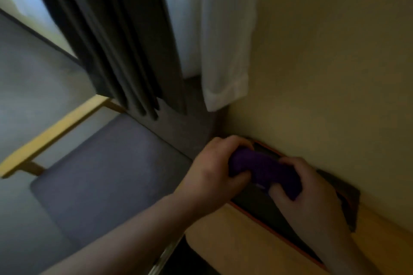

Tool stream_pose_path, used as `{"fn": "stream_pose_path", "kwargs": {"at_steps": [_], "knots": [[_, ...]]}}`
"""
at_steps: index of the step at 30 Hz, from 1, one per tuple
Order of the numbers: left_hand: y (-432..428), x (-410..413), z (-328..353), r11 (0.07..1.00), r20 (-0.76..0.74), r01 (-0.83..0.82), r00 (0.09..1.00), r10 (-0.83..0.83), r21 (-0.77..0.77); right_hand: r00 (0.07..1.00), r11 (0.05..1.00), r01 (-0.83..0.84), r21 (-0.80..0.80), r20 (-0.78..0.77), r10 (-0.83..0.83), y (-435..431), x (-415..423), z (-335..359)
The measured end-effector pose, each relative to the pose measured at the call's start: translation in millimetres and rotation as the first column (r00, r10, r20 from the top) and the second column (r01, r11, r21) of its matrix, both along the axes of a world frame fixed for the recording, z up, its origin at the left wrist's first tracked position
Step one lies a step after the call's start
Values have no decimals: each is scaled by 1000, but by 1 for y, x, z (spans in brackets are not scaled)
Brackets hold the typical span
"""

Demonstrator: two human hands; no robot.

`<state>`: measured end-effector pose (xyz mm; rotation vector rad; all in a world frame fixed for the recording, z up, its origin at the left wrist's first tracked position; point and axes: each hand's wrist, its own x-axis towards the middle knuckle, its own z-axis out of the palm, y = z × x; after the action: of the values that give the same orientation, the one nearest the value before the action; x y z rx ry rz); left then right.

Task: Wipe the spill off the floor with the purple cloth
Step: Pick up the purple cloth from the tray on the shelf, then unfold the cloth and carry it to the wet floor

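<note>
The purple cloth [263, 171] is bunched into a roll and held between both hands, just above a dark mat with an orange edge [266, 207] on a wooden table. My left hand [214, 172] grips its left end. My right hand [301, 187] grips its right end, fingers curled over it. The grey floor [33, 87] lies at the left and no spill shows on it; the picture is blurred.
A chair with a grey-blue seat [107, 174] and a wooden arm [55, 134] stands left of the wooden table [234, 241]. Dark curtains [107, 40] and a white curtain [225, 51] hang behind. A cream wall [335, 62] borders the table at the right.
</note>
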<state>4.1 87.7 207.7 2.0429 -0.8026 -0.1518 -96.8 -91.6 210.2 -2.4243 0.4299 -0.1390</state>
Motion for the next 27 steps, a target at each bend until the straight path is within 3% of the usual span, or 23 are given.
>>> {"fn": "stream_pose_path", "kwargs": {"at_steps": [4,8,14,22,27], "knots": [[85,1,125,994,7,-33,999,34,-109,971,989,-132,-64,193,143,69,18,128],[178,11,232,980,190,-151,966,174,-127,906,955,-264,-136,305,294,153,47,237],[339,0,363,937,342,-268,879,332,-223,778,903,-347,-254,460,428,308,59,371],[544,-54,465,923,513,-311,767,385,-227,622,844,-408,-349,571,536,508,31,472],[634,-69,499,910,561,-338,717,413,-239,567,770,-426,-475,523,636,598,29,501]]}}
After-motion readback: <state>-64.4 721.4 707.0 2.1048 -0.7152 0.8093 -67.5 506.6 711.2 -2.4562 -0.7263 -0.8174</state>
